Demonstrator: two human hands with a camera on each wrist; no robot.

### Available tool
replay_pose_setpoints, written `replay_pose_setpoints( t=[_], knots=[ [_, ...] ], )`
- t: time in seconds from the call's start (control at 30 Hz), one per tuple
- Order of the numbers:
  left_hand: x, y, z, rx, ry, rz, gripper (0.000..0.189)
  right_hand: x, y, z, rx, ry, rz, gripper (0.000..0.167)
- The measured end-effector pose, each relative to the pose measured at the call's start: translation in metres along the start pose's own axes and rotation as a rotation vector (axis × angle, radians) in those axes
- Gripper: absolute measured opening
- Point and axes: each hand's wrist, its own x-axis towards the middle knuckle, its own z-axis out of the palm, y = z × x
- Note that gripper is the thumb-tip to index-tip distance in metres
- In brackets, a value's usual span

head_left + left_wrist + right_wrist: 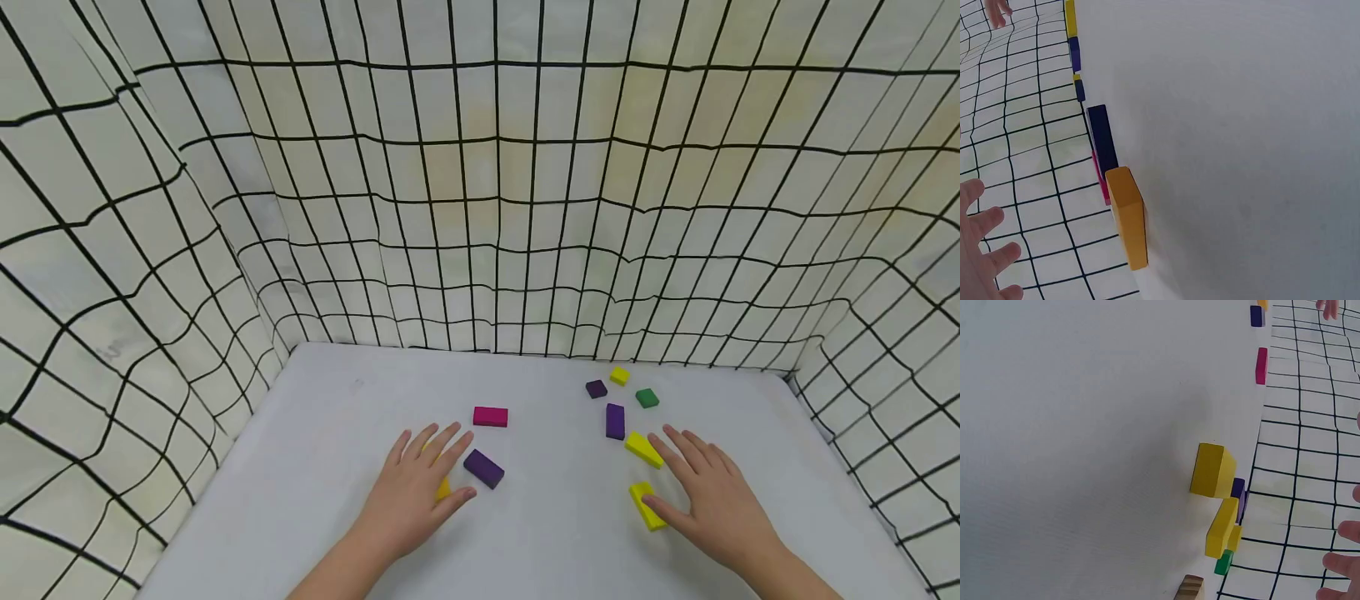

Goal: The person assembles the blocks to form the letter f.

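My left hand [411, 492] is held over the white table with its fingers spread and nothing in them. Beneath it lies an orange block [1130, 219], mostly covered by the hand in the head view. Just right of that hand are a purple block [483, 468] and, farther back, a magenta block [491, 417]. On the other side my right hand [712, 504] also hovers with fingers extended, holding nothing. Its thumb overlaps one yellow block [647, 507] in the head view, and its index fingertip is near a second yellow block [642, 450].
Behind the right hand's blocks lie an upright-looking purple block [615, 422], a green block [647, 398], a dark purple block [596, 389] and a small yellow block [619, 376]. A striped brown block [1190, 589] shows in the right wrist view. Black netting [495, 200] over white sheeting surrounds the table [555, 533].
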Motion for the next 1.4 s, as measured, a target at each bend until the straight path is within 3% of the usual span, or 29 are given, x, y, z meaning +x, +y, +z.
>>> replay_pose_setpoints(
  t=[0.37,0.7,0.93,1.17,1.4],
  knots=[
    [0.011,0.018,0.013,-0.049,-0.009,0.047,0.068,-0.008,0.001,0.005,0.031,0.022,-0.008,0.077],
    [0.023,0.035,0.02,-0.114,-0.103,0.055,0.068,-0.009,0.004,0.009,0.073,-0.013,0.044,0.076],
    [0.03,0.048,0.026,-0.16,-0.126,0.057,0.067,-0.012,0.007,0.013,0.144,-0.029,0.088,0.071],
    [0.043,0.065,0.033,-0.204,-0.161,0.049,0.066,-0.011,0.01,0.019,0.169,-0.088,0.119,0.063],
    [0.055,0.081,0.044,-0.308,-0.237,0.014,0.063,-0.01,0.012,0.023,0.187,-0.177,0.15,0.064]
  ],
)
